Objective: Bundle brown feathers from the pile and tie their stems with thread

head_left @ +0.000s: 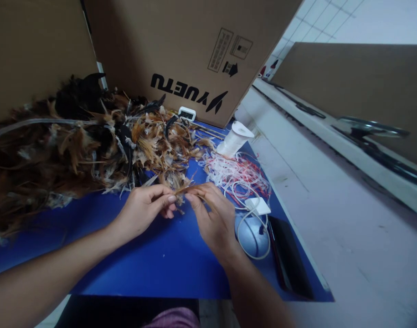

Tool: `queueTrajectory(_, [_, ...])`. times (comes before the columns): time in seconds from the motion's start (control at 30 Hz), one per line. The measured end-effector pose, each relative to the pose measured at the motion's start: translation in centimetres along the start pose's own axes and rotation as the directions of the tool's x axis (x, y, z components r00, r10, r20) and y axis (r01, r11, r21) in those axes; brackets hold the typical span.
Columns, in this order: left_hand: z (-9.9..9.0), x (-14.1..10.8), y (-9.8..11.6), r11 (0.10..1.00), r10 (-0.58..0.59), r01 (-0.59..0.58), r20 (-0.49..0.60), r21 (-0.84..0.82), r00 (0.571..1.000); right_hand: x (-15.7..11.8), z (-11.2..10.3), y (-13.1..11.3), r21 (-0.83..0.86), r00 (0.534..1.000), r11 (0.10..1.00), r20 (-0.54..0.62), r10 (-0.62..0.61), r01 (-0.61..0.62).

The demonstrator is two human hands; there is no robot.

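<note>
Between my two hands, just above the blue table (153, 264), is a small brown feather (188, 189). My left hand (150, 206) pinches its left end between thumb and forefinger. The fingers of my right hand (211, 207) are closed on its other end, with the thumb below. Fluffy bits of feather hang down between the hands. Behind them lies a large pile of brown, black and white feathers (157, 141), spreading away to the left.
At the right sit a white spool (234, 138), tangled white and red strings (234, 175), a white charger (258, 206) with its cable, a round bluish object (251, 237) and a dark phone (290, 257). A small digital display (187, 114) and a cardboard box (181, 50) stand behind.
</note>
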State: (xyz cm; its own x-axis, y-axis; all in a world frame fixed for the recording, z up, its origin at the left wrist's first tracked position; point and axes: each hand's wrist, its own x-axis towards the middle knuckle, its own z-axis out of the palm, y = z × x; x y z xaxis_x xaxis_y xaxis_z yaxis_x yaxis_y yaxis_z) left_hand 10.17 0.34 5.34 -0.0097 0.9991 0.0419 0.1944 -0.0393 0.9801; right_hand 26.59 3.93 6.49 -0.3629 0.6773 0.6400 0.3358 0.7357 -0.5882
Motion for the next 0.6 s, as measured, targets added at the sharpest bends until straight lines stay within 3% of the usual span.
queueTrajectory(0.6, [-0.15, 0.07, -0.10, 0.999, 0.025, -0.026, 0.019, 0.047, 1.000, -0.36, 0.34, 0.19, 0.014, 0.998, 0.999, 0.053, -0.035, 0.034])
